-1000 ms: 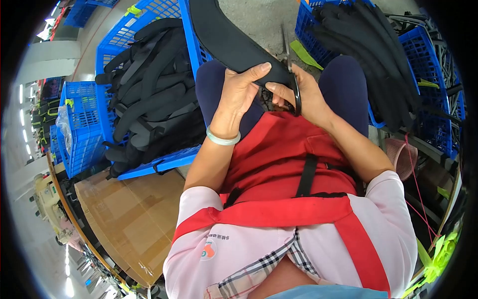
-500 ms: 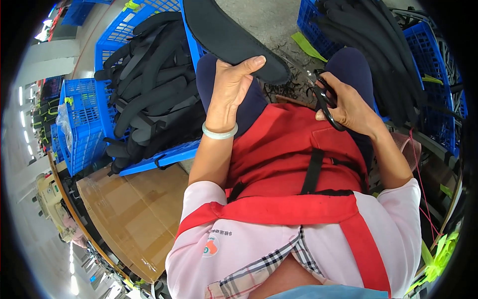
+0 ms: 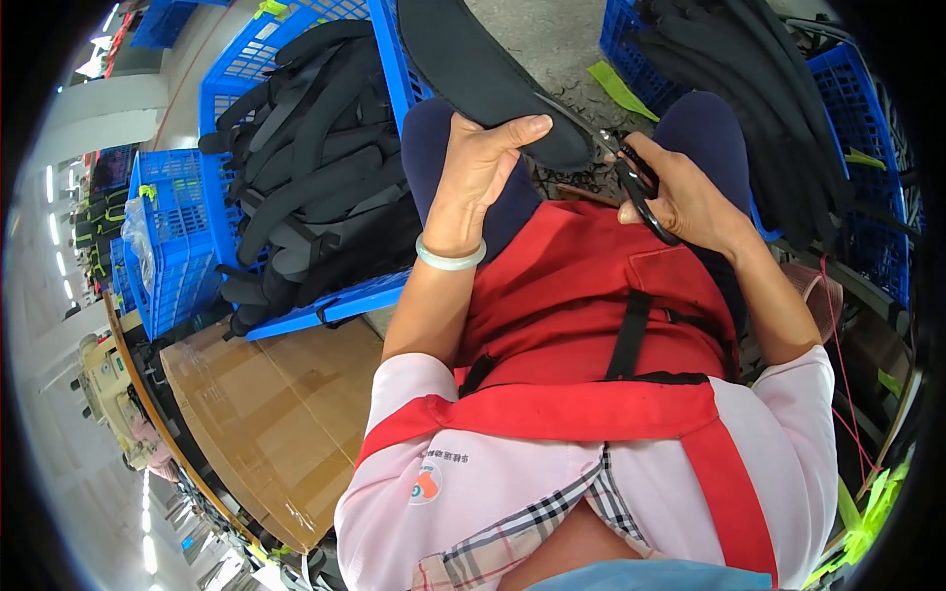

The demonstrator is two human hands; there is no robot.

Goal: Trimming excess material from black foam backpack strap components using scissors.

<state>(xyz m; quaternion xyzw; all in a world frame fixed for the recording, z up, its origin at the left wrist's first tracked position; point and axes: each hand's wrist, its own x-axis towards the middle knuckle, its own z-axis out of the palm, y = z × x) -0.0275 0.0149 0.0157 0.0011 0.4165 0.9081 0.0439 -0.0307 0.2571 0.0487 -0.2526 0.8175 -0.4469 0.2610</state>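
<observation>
A long, curved black padded strip (image 3: 483, 64) with a rounded end is pinched near that end by my left hand (image 3: 483, 163), thumb on top. Its far part runs up out of the picture. Black-handled scissors (image 3: 642, 187) are gripped in my right hand (image 3: 690, 197), fingers through the loops. Their metal blades point up and left, lying along the strip's right edge close to its rounded end. Whether the blades touch the strip I cannot tell.
On the left a blue plastic crate (image 3: 222, 94) holds many black padded strips (image 3: 315, 148); a cardboard box (image 3: 276, 424) stands nearer. Another blue crate (image 3: 619, 44) at the right bears a heap of dark strips (image 3: 744, 108). Black trimmings (image 3: 591, 179) litter the floor between my knees.
The scissors have moved up and left relative to the strip, so the blades now lie along its edge. My left hand keeps its hold; the whole view has shifted slightly.
</observation>
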